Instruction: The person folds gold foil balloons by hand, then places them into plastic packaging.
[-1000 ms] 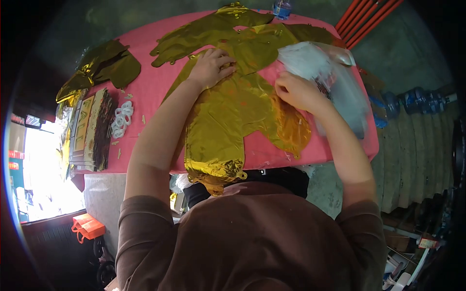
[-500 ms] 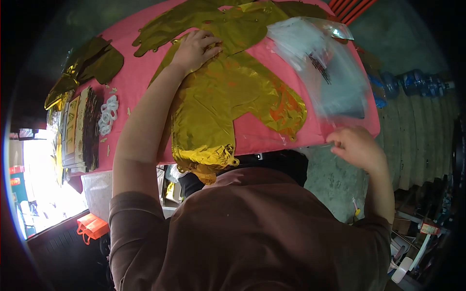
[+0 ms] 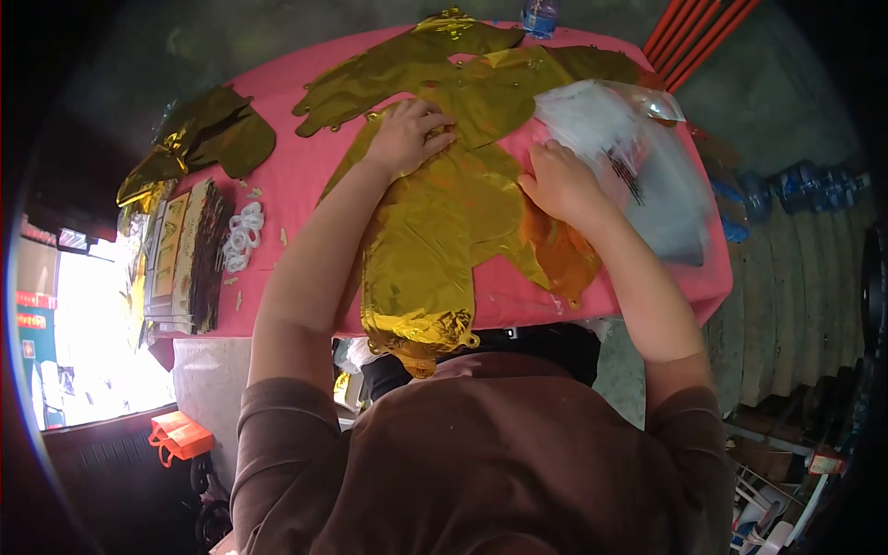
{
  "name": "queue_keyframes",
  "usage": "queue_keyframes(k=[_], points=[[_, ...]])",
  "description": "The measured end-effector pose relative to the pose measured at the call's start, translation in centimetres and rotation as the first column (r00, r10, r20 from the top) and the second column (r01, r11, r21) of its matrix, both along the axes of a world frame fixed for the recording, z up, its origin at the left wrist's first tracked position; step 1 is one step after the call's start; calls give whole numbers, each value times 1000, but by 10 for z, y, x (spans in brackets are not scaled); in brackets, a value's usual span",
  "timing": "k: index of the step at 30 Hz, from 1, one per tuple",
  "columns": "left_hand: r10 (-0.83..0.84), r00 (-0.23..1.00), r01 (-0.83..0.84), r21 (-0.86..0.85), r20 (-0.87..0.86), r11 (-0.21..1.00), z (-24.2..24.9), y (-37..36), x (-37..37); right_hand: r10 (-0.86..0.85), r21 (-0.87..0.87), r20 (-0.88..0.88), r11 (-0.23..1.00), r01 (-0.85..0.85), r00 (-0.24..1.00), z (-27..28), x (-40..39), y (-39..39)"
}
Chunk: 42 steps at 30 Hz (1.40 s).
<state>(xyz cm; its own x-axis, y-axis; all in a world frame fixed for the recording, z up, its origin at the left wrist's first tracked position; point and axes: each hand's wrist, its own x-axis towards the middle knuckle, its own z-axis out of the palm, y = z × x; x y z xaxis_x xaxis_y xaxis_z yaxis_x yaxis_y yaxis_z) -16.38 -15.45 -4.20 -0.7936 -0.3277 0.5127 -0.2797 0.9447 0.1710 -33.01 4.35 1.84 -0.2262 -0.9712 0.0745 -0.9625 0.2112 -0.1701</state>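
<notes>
A flat gold foil balloon [image 3: 421, 245] lies on the pink tablecloth, its crinkled lower end hanging over the front edge. My left hand [image 3: 407, 143] rests palm down on its upper part, fingers loosely apart and holding nothing. Along the balloon's right side, my right hand [image 3: 560, 180] is down with fingers curled in. Whatever is between those fingers, if anything, is hidden. Below the right hand, the balloon's right lobe [image 3: 560, 259] reflects orange. More gold foil [image 3: 388, 74] spreads out beyond my left hand. Clear plastic bags [image 3: 661, 203] lie just right of my right hand.
At the left stand bundled packets [image 3: 185, 259], a cluster of white rings [image 3: 242, 236] and folded gold foil [image 3: 199, 139]. A bottle [image 3: 540, 17] is at the far edge. Orange-red poles [image 3: 698, 37] lean behind the far right corner. The pink tablecloth [image 3: 518, 310] ends near my waist.
My right hand has moved from beyond the table's front right corner, up and left, onto the balloon's right side. My left hand stays on the foil. The whole view has shifted slightly.
</notes>
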Motion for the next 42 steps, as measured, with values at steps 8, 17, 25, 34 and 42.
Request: queue_keyframes(k=[8,17,25,34,42], points=[[37,999,-37,24,28,999,1,4,1,-57,222,80,974,38,995,1,-11,-22],[42,998,-44,45,37,998,2,4,1,84,19,330,995,-96,940,-1,-27,-21],[52,998,-54,40,42,998,1,4,1,7,97,628,991,-87,778,-8,-24,-17],[37,999,-39,59,34,998,3,5,2,-6,95,961,945,-312,275,33,0,-31],[51,995,-57,63,86,996,-4,-5,0,378,18,662,855,-518,647,43,89,-35]])
